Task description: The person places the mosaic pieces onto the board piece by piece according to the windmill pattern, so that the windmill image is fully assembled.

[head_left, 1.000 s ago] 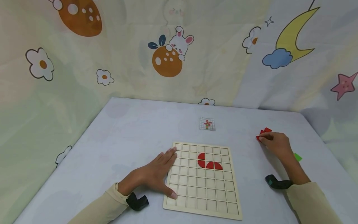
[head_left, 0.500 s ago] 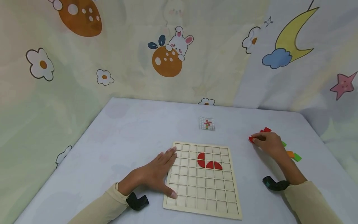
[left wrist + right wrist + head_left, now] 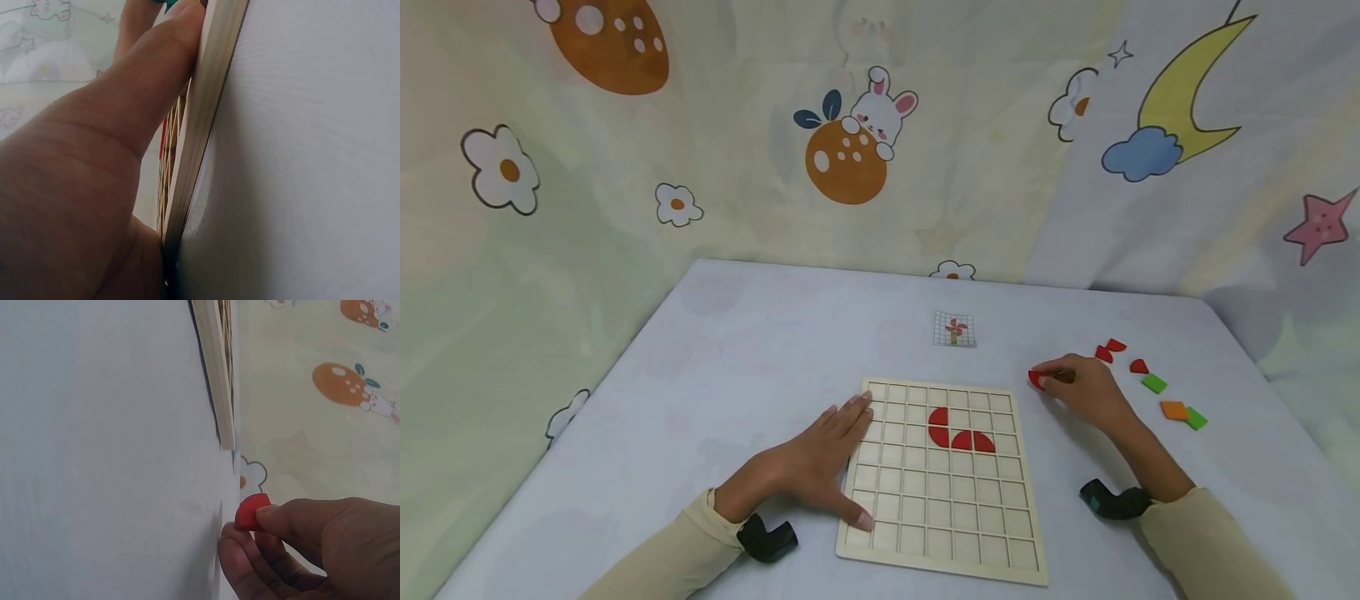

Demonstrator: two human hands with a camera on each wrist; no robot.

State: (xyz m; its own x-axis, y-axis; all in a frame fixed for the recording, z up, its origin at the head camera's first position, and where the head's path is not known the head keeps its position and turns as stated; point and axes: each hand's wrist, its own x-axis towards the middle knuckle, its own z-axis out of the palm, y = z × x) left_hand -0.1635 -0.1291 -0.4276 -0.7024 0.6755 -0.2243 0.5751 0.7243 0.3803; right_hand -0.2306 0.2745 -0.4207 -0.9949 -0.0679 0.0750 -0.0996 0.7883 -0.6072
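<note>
My left hand (image 3: 812, 467) rests with spread fingers along the left side of a wooden grid board (image 3: 910, 504). In the left wrist view its thumb (image 3: 156, 56) lies over the board's edge (image 3: 200, 125). Red quarter-circle pieces (image 3: 938, 435) sit in the upper middle cells of the board. Just past the board's upper right corner, my right hand (image 3: 1086, 392) pinches another red quarter-circle piece (image 3: 251, 512) between thumb and fingertips. The right wrist view has this piece held up by its edge, with the board's corner (image 3: 219, 394) beyond it.
Loose red pieces (image 3: 1116, 345), green pieces (image 3: 1154, 383) and an orange piece (image 3: 1174, 410) lie to the right of my right hand. A small card (image 3: 953, 330) with a printed pinwheel on a grid lies behind the board. A patterned cloth backdrop (image 3: 737, 125) stands behind the table.
My right hand has moved left from the loose pieces toward the board, carrying the red quarter-circle piece. More loose pieces are uncovered behind it. The left hand has stayed on the board.
</note>
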